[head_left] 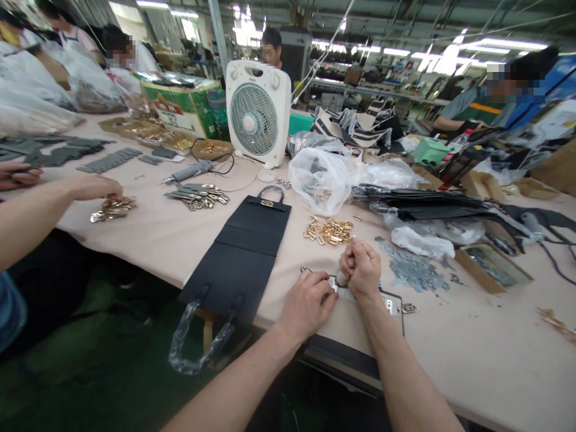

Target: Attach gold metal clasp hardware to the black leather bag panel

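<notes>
My right hand (pixel 361 267) is closed in a fist around a short hand tool (pixel 342 279) with a pale handle, held upright. Its tip is hidden. Beneath it lies a bag panel (pixel 355 324) with a beige inner face, dark edging and a metal clasp (pixel 408 308) at its right. My left hand (pixel 310 303) presses on the panel with bent fingers close to the tool. Whatever small part its fingertips pinch is hidden. Beyond both hands is a pile of gold metal fittings (pixel 330 231). To the left lies a black handbag (pixel 245 246) with plastic-wrapped handles.
Grey metal plates (pixel 414 264) and a cardboard box (pixel 492 267) are at the right. A white fan (pixel 258 114) stands behind, with an electric screwdriver (pixel 188 171) before it. At left, a co-worker's hand (pixel 96 187) touches metal clasps (pixel 113 209). Dark panels (pixel 432 204) are stacked at right.
</notes>
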Demonstrator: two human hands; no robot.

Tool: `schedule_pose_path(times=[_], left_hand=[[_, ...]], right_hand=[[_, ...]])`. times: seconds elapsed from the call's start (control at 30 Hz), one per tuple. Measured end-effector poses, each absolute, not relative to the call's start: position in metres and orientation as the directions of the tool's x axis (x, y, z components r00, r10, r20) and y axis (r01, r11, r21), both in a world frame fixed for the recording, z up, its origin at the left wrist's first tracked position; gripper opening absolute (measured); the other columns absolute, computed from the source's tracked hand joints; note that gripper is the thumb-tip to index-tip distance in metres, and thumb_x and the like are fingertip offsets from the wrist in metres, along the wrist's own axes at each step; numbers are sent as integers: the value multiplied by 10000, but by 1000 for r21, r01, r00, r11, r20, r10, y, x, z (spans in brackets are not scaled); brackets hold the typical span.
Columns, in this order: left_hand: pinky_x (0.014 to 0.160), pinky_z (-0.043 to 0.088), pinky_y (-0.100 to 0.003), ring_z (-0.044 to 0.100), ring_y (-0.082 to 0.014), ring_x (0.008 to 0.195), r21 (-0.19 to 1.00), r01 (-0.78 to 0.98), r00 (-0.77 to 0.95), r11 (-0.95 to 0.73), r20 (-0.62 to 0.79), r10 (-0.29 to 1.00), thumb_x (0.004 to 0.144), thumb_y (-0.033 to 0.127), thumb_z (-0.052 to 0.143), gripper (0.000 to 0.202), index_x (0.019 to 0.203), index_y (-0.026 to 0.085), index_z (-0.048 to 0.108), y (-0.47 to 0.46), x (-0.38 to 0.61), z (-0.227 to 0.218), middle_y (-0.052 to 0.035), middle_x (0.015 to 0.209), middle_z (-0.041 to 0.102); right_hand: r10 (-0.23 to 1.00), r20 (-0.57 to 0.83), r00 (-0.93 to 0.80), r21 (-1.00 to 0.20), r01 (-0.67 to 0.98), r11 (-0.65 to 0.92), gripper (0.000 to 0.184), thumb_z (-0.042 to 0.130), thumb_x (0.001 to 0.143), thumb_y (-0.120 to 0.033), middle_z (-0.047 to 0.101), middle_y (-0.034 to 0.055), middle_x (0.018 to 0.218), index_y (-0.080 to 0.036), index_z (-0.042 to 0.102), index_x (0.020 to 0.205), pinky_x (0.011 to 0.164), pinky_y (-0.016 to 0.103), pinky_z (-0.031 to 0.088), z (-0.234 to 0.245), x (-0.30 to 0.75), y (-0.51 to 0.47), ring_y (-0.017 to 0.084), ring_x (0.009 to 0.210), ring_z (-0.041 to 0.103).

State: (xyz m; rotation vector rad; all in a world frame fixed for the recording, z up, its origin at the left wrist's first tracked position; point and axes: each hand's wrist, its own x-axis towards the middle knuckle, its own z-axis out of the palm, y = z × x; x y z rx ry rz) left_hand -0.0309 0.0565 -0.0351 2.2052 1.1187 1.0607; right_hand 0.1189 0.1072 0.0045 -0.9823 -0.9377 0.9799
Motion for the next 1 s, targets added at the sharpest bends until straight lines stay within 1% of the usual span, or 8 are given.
schedule_pose_path(times=[0.13,0.27,0.37,0.53,0.6,0.77,0.9,1.0], left_hand=[[951,540,-415,640,-244,1058,680,472,367,-561,427,826,964,239,679,88,887,212,712,58,-30,-37,-77,1168,733],[961,532,-424,645,-248,1064,692,464,360,-553,423,831,960,229,678,82,884,214,706,59,-30,-37,-72,1135,741],[944,535,-425,641,-251,1063,696,465,367,-548,412,834,956,225,680,68,898,214,713,59,-31,-37,-74,1136,740],[879,540,-414,631,-254,1011,685,489,374,-540,394,839,949,236,693,78,878,211,711,59,-31,-35,-70,1119,743],[894,536,-414,631,-253,1019,685,490,373,-540,395,839,956,241,689,80,885,211,711,59,-31,-35,-67,1126,743],[924,522,-418,630,-246,1030,688,491,375,-535,387,842,978,240,663,108,881,216,701,59,-31,-35,-57,1142,743],[902,518,-408,629,-248,1029,690,491,381,-531,379,844,954,232,693,81,874,221,695,59,-32,-34,-56,1132,743],[895,512,-409,624,-257,1019,678,506,392,-534,371,842,946,240,709,54,900,220,688,60,-32,-33,-56,1089,743]], right_hand=[[960,173,222,-933,-274,232,432,703,943,-542,369,-103,511,-217,544,707,332,184,231,3,121,111,41,333,320],[973,168,159,-934,-290,209,431,693,944,-556,358,-104,510,-223,547,714,340,190,224,1,123,111,45,336,297],[974,181,140,-950,-232,209,445,681,942,-587,363,-101,513,-228,543,716,345,196,223,-2,124,108,52,344,293],[981,173,91,-981,-75,180,470,707,911,-614,401,-79,505,-228,547,695,360,206,258,-6,125,103,75,382,353],[978,186,96,-974,-114,196,461,706,917,-599,398,-78,508,-226,550,695,358,204,242,-5,126,104,70,379,345],[971,217,97,-922,-306,237,431,687,944,-546,355,-94,530,-229,529,699,359,197,220,1,128,107,50,352,278],[977,208,50,-929,-301,213,417,677,954,-529,367,-91,537,-232,528,701,368,206,202,0,126,105,55,357,270],[978,206,-24,-961,-194,198,408,659,974,-501,396,-77,534,-232,533,694,391,226,219,-2,123,99,75,382,316]])
